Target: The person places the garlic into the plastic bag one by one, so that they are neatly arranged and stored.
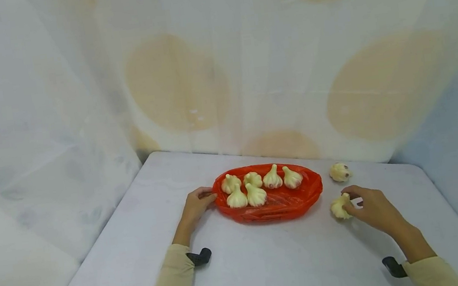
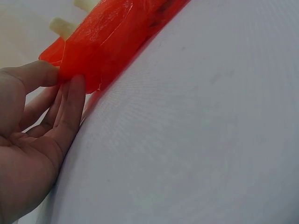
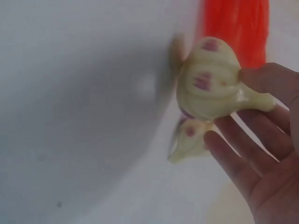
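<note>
A red plastic-covered oval tray [image 1: 293,209] stands on the table, with several garlic bulbs [image 1: 256,195] lying in it, stems mostly upward. My left hand [image 1: 197,205] is at its left end. Thumb and fingertips pinch the red plastic [image 2: 107,46] there, as the left wrist view shows. Off the tray's right side, my right hand [image 1: 371,206] holds one garlic bulb [image 3: 208,84] between thumb and fingers, close over the table. Purple marks show on its base, and its stem points toward the palm. Another loose garlic bulb [image 1: 340,172] lies just beyond, farther back.
The white-covered table [image 1: 270,266] reaches back to a hanging cloth [image 1: 273,80] with tan circles. Pale cloth walls [image 1: 39,137] enclose the left and right sides. Each wrist wears a black camera mount [image 1: 200,256].
</note>
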Demonstrator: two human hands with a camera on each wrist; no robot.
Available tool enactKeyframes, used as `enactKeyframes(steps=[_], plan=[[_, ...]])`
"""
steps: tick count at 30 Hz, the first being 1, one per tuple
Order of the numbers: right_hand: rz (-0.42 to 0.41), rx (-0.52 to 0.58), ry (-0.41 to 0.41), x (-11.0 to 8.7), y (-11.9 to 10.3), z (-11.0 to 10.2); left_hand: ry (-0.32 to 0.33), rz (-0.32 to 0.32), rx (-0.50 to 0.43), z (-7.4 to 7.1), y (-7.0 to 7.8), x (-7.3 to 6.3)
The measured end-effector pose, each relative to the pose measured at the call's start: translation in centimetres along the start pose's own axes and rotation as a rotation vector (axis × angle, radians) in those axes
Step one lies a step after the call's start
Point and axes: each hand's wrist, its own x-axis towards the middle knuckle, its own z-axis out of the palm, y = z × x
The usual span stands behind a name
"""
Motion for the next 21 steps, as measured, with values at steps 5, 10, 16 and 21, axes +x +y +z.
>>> enactKeyframes(steps=[5, 10, 16, 21], plan=[[0.053, 0.044, -0.026, 0.2, -0.2, 1.0, 0.003, 0.001, -0.007, -0.1, 0.1, 0.0], [0.118, 0.090, -0.051, 0.5, -0.4, 1.6, 0.005, 0.009, -0.023, -0.2, 0.0, 0.1], [0.139, 0.095, -0.056, 0.7, -0.2, 2.5, -0.001, 0.014, -0.010, 0.0, -0.1, 0.0], [0.120, 0.087, -0.029, 0.9, -0.1, 2.9, 0.004, 0.014, -0.012, 0.1, -0.1, -0.1]])
